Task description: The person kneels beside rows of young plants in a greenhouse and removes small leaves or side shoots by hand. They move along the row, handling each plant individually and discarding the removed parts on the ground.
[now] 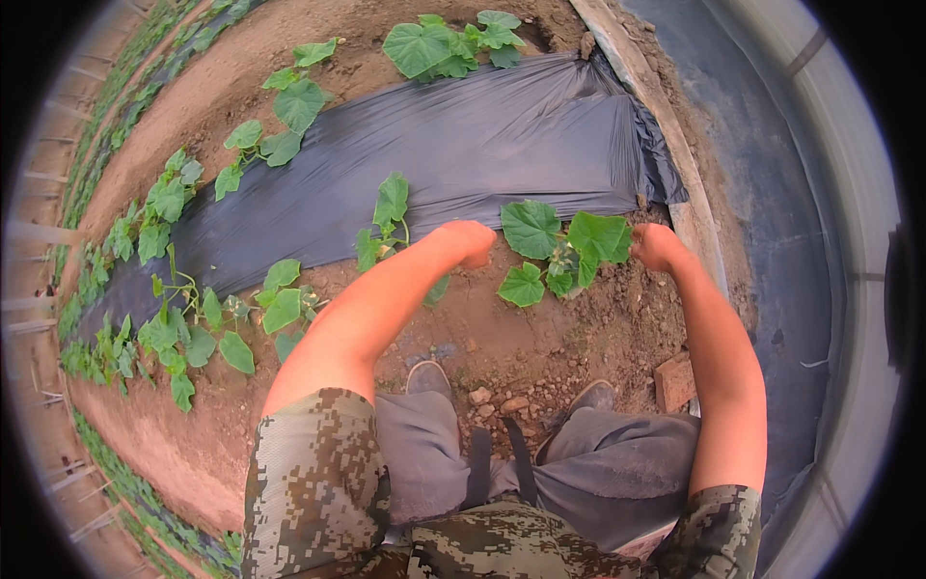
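My left hand hangs with curled fingers at the near edge of a black plastic mulch film, between two leafy plants. Its fingertips are turned away, so I cannot tell whether they hold anything. At the right, my right hand is beside the outer leaf of a broad-leaved plant, near the film's gathered corner. Its fingers are bent, and whether they pinch the leaf or the film edge is unclear. A smaller plant stands just left of my left hand, partly behind the forearm.
More green plants line both sides of the film. A concrete curb runs along the right, with dark sheeting beyond it. A brick and small stones lie near my shoes.
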`<state>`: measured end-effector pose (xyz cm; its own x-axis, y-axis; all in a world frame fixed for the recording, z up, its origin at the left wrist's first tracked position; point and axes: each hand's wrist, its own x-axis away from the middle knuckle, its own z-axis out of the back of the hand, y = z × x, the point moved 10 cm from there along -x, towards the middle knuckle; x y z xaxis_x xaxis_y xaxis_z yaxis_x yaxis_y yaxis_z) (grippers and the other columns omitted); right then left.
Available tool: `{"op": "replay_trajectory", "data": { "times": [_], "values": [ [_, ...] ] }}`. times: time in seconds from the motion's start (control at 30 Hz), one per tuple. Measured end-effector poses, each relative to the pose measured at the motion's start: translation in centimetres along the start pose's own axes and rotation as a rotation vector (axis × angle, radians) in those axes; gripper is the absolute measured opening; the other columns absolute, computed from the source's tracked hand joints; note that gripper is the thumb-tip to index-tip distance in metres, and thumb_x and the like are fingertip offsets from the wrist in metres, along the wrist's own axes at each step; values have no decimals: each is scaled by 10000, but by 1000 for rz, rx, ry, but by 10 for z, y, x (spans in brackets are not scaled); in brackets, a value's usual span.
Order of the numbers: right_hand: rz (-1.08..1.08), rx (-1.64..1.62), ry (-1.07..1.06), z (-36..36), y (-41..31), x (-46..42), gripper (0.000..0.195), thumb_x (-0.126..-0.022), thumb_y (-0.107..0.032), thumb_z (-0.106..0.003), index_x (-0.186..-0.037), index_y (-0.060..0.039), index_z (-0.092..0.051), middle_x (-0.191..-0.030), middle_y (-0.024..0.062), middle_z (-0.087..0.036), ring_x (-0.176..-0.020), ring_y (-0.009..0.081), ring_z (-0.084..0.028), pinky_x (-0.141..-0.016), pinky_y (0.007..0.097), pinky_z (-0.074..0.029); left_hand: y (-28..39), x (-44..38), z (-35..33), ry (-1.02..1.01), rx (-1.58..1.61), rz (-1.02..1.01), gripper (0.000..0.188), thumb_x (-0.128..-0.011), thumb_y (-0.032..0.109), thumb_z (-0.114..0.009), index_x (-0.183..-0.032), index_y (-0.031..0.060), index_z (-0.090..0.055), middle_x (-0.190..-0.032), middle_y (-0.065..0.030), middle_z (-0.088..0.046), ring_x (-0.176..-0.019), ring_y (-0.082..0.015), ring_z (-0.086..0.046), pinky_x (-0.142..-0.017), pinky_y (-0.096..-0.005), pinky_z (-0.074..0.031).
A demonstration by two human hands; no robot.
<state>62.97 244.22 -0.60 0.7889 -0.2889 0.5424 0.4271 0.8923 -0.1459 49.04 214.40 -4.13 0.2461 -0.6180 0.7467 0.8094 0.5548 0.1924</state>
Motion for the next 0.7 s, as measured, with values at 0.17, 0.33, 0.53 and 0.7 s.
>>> {"op": "replay_trajectory", "data": {
  "times": [0.17,0.33,0.53,0.7],
  "values": [
    [36,-15,50,0,8,-2,427,-849,-260,-753,-1183,1,-709,-1122,257,-724,-1085,400,-695,-954,452,-547,0,-5,-1,-19,-5,14,521,-933,389,-683,-1378,127,-609,-1324,-155,-666,-1244,-360,-619,-1012,-490,-522],
    [21,-20,55,3,1,-1,416,-848,-255,-749,-1172,4,-714,-1120,257,-726,-1082,399,-697,-951,454,-548,-4,-3,-1,-14,15,24,530,-931,371,-696,-1393,130,-602,-1320,-158,-666,-1248,-361,-614,-1016,-491,-515],
    [12,-15,32,1,4,-3,421,-855,-234,-709,-1211,-8,-707,-1162,259,-711,-1131,393,-679,-989,448,-534,-1,-3,3,41,2,4,418,-936,342,-693,-1268,89,-675,-1301,-160,-683,-1219,-354,-646,-986,-476,-547],
    [13,-24,5,4,-4,1,424,-869,-226,-686,-1231,-7,-702,-1184,259,-705,-1157,393,-670,-1010,446,-526,-4,-8,-2,24,1,-13,503,-925,361,-697,-1344,93,-622,-1301,-180,-670,-1237,-370,-617,-1016,-482,-512]
  ]
}}
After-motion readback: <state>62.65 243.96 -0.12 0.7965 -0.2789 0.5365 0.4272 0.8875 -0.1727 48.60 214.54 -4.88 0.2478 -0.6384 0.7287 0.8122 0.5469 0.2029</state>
